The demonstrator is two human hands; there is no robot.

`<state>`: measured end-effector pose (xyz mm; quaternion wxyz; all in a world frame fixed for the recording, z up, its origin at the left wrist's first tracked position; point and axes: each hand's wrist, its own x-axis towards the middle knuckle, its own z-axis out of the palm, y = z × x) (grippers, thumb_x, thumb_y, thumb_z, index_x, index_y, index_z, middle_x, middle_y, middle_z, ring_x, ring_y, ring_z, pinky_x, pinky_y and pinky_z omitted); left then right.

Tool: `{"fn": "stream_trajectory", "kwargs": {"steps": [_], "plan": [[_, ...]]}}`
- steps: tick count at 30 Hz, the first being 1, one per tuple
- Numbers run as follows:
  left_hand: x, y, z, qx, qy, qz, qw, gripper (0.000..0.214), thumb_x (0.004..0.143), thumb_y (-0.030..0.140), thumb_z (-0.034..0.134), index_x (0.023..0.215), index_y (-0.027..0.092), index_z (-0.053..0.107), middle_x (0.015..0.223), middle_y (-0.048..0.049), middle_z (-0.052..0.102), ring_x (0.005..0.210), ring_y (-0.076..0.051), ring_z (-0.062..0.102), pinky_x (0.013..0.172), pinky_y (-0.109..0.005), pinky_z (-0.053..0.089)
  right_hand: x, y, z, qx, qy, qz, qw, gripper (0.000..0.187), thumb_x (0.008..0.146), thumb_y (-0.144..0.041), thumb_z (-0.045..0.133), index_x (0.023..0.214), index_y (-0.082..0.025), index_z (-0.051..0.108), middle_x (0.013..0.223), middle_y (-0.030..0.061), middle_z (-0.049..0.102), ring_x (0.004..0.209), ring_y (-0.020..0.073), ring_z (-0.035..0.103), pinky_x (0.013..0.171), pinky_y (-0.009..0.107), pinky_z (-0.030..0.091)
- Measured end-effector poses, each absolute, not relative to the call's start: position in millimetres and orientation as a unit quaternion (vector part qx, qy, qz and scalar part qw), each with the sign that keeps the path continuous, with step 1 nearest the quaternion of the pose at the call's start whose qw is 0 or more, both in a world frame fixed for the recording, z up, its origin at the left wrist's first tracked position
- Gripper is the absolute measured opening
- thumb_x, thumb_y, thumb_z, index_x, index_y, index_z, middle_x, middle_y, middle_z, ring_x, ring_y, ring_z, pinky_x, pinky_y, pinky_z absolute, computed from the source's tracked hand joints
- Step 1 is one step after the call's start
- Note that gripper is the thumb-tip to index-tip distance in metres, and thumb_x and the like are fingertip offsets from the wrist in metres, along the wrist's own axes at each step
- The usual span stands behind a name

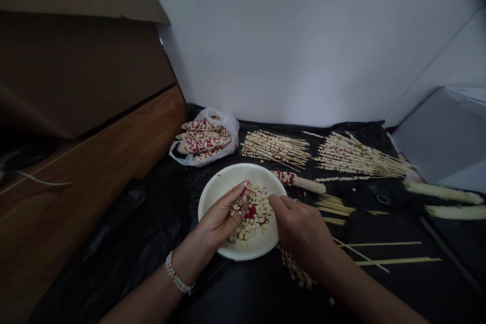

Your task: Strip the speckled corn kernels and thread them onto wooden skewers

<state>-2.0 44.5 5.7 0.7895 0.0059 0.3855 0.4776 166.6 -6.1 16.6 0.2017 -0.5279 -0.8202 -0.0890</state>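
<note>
A white bowl (224, 185) of loose pale and red corn kernels (255, 215) sits on black plastic sheeting. My left hand (222, 215) rests in the bowl with fingers curled, pinching a kernel against the tip of a thin skewer. My right hand (299, 228) is closed at the bowl's right rim, holding a skewer threaded with kernels (296, 268) that runs back under my wrist.
A plastic bag of red-and-white corn cobs (203, 140) lies behind the bowl. Two piles of finished kernel skewers (275, 148) lie near the wall. A partly stripped cob (299, 181), bare skewers (379, 253) and bare cobs (442, 192) lie right. A wooden board (76, 182) stands left.
</note>
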Motion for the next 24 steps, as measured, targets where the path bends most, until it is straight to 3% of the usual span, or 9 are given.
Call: {"fn": "stream_trajectory", "kwargs": {"steps": [6,14,24], "plan": [[-1.6,49.3,12.0,-0.05,0.393,0.488,0.778,0.033,0.082,0.003,0.058,0.113,0.009,0.061,0.079,-0.0058,0.067,0.064,-0.009,0.064,0.058,-0.014,0.054,168.5,-5.9,16.8,-0.527,-0.821,-0.104,0.191,0.022,0.075,-0.005,0.042,0.086,-0.019,0.055,0.068,0.001,0.058,0.052,0.0143,0.053,0.049,0.028,0.021],[-0.7,45.2,9.8,-0.041,0.395,0.471,0.788,0.038,0.08,0.002,0.059,0.117,0.011,0.06,0.084,-0.0073,0.069,0.066,-0.01,0.065,0.06,-0.016,0.055,170.9,-5.5,14.8,-0.533,-0.82,-0.103,0.181,0.025,0.077,-0.006,0.04,0.09,-0.018,0.056,0.069,0.0016,0.059,0.052,0.0126,0.049,0.048,0.029,0.021],[-1.8,46.1,8.1,-0.033,0.39,0.471,0.79,0.034,0.079,0.002,0.061,0.112,0.009,0.063,0.083,-0.007,0.068,0.069,-0.01,0.065,0.061,-0.015,0.054,168.4,-6.3,19.6,-0.538,-0.82,-0.091,0.171,0.022,0.076,-0.005,0.042,0.086,-0.019,0.055,0.069,0.0008,0.059,0.053,0.0143,0.053,0.049,0.028,0.022]]}}
